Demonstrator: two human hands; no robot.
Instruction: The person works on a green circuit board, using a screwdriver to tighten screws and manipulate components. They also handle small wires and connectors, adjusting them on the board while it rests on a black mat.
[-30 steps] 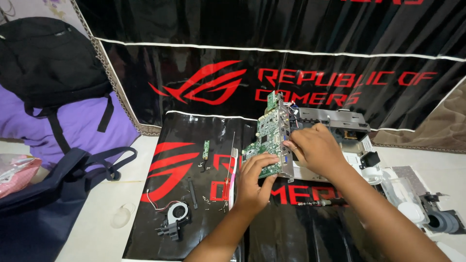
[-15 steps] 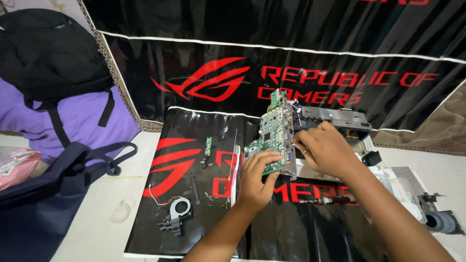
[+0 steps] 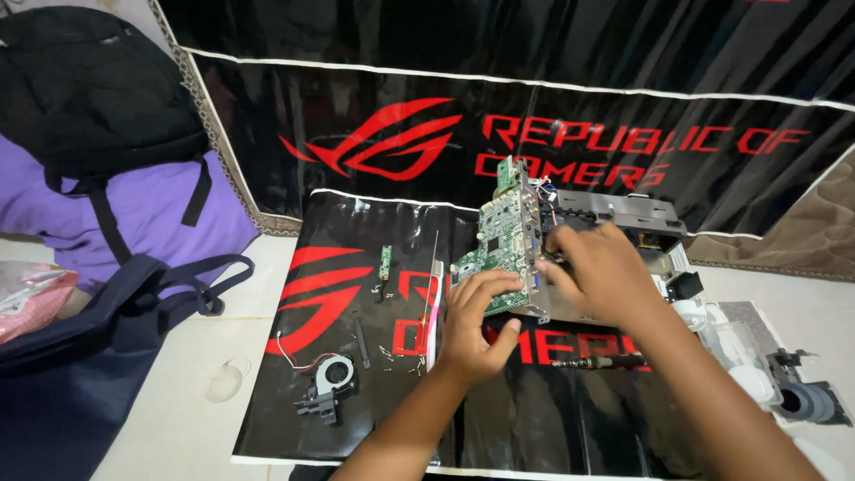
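A green circuit board (image 3: 500, 245) stands tilted on edge against a grey metal chassis (image 3: 623, 214), on a black mat (image 3: 294, 392). The left hand (image 3: 476, 325), wrist bent upward, clasps the board's lower edge with curled fingers. The right hand (image 3: 606, 276) arches over the board's right side, fingers pinching it. Left of the board lies a small fan (image 3: 331, 379); below it, a screwdriver (image 3: 597, 362).

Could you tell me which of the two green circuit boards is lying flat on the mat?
The small narrow green board, alone left of the hands. The large green board is tilted up, gripped by the left hand and right hand.
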